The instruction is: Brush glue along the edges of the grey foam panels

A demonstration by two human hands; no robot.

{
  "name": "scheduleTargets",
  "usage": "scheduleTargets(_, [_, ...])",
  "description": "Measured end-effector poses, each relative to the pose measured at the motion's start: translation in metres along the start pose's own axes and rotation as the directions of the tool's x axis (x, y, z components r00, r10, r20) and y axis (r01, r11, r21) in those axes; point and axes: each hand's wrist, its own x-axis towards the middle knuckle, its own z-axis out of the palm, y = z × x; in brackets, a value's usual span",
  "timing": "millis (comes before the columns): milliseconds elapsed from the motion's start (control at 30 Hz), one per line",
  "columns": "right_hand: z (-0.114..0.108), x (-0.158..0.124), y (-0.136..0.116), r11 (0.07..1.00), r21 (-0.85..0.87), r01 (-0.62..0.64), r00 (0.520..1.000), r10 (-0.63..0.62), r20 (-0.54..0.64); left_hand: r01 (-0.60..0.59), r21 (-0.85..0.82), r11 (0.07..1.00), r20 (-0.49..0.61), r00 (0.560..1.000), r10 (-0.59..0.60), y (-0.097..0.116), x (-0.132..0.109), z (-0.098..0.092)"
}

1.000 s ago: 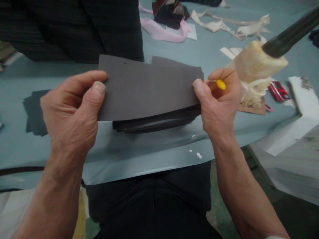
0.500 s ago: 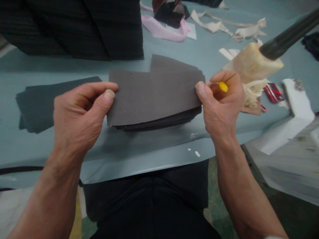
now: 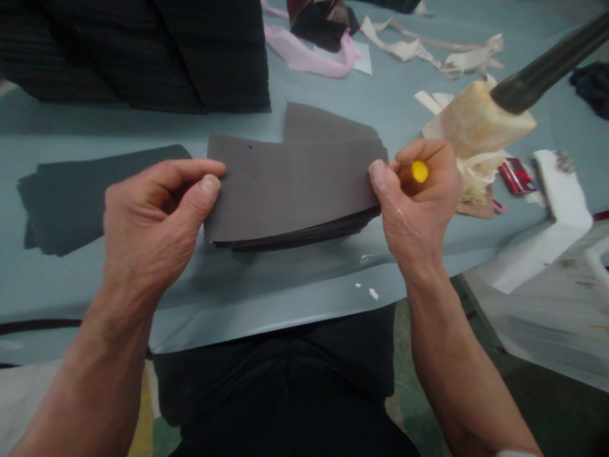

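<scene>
A dark grey sheet (image 3: 295, 184), flat and roughly rectangular with a small hole near its upper left corner, spans the space between my hands. My left hand (image 3: 157, 216) pinches its left edge between thumb and forefinger. At the right edge, my right hand (image 3: 419, 197) grips the sheet the same way, with a yellow-ended stick (image 3: 420, 171) tucked in its curled fingers; the rest of the stick is hidden. Beneath the sheet lies a stack of similar dark pieces (image 3: 304, 236). Another grey piece (image 3: 328, 120) shows behind it.
Several dark sheets (image 3: 61, 197) lie fanned on the left of the blue-green table cover (image 3: 280, 285). Tall black stacks (image 3: 223, 57) stand behind. To the right are a cream block with a dark handle (image 3: 480, 114), a red packet (image 3: 517, 176) and white foam (image 3: 561, 209). Pink cloth (image 3: 309, 54) lies at the back.
Both hands keep their hold on the sheet. My right hand has shifted slightly left, and the yellow end has turned to face me more. The whole view has moved a little.
</scene>
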Motion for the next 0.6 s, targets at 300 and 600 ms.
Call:
scheduleTargets(300, [-0.0005,-0.0026,0.0038,1.0,-0.029,0.009,1.0,-0.009,0.008,-0.008,0.021,1.0,0.035,0.999,0.007,-0.0024,-0.0005,0.0005])
scheduleTargets(600, [-0.0025,-0.0018,0.0078,1.0,-0.027,0.012,0.999,-0.011,0.034,0.065,-0.042,0.997,-0.008,0.998,-0.066,-0.0026,-0.0009,0.0038])
